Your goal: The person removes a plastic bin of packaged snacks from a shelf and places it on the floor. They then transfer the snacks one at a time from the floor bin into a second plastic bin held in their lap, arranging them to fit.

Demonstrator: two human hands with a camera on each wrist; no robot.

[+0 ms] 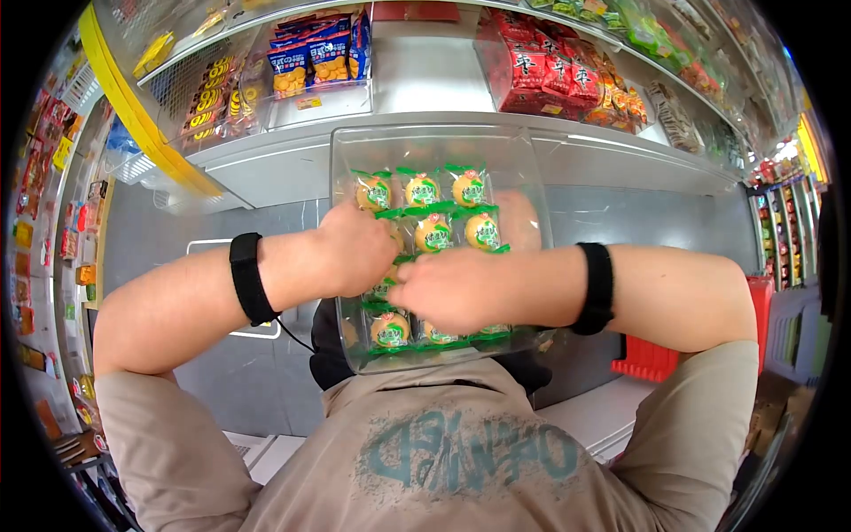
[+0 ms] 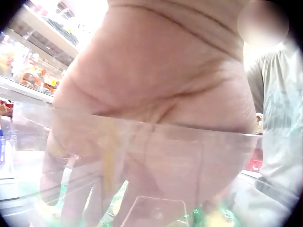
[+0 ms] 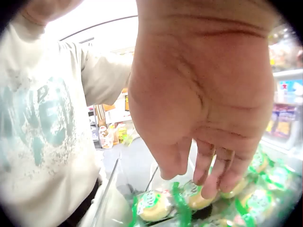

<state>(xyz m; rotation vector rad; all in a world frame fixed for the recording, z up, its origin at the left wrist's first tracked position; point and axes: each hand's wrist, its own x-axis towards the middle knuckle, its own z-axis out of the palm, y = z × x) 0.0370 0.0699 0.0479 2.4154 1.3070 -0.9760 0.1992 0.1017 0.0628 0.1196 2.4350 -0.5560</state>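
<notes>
A clear plastic bin (image 1: 434, 142) stands in front of the person, with several round pastries in clear and green wrappers (image 1: 421, 189) lying in rows inside. Over its left side the left hand (image 1: 359, 251) reaches in. Its fingers (image 2: 78, 201) point down behind the see-through wall in the left wrist view, among green wrappers. Coming from the right, the right hand (image 1: 456, 288) crosses above the middle rows, close beside the left hand. Its fingertips (image 3: 210, 189) hang at the top of a wrapped pastry (image 3: 196, 201), thumb apart from the fingers.
Behind the bin is a shelf (image 1: 425, 84) with blue snack bags (image 1: 310, 58) and red packages (image 1: 536, 66). A yellow strip (image 1: 133, 111) edges the shelving at left. At the right stands a red basket (image 1: 647, 355). More stocked shelves line both sides.
</notes>
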